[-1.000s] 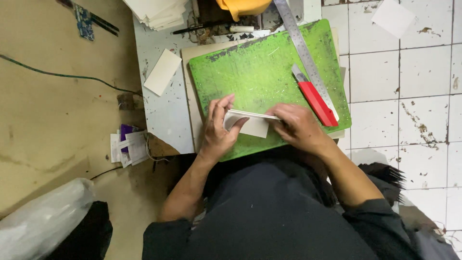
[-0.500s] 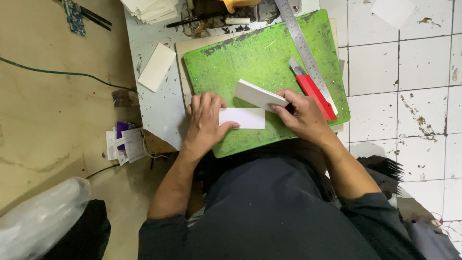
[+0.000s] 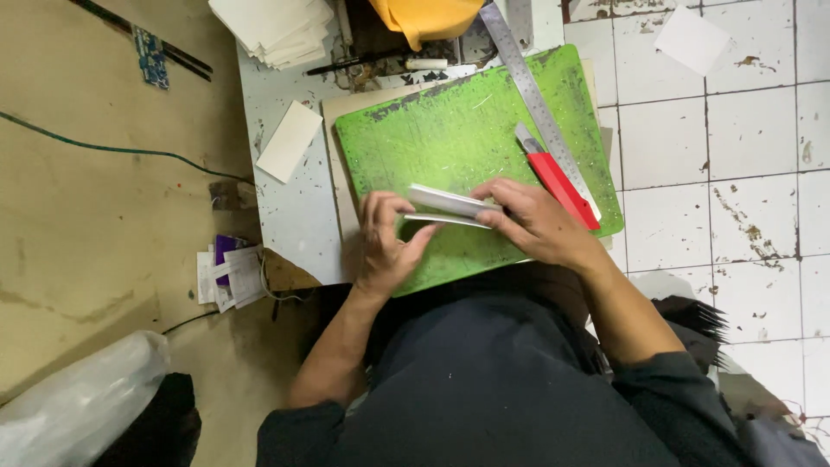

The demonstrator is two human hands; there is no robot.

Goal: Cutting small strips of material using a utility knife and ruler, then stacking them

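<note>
Both hands now pinch the folded white card (image 3: 448, 207) above the scuffed green cutting mat (image 3: 450, 130): left hand (image 3: 386, 246), right hand (image 3: 538, 220). Red-handled utility knife (image 3: 558, 177) beside the right hand could nick it.

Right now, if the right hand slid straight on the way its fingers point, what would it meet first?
The right hand points toward the left hand. Beyond the folded white card piece that both hands hold, it would probably meet the left hand's fingers first, though depth is unclear.
</note>
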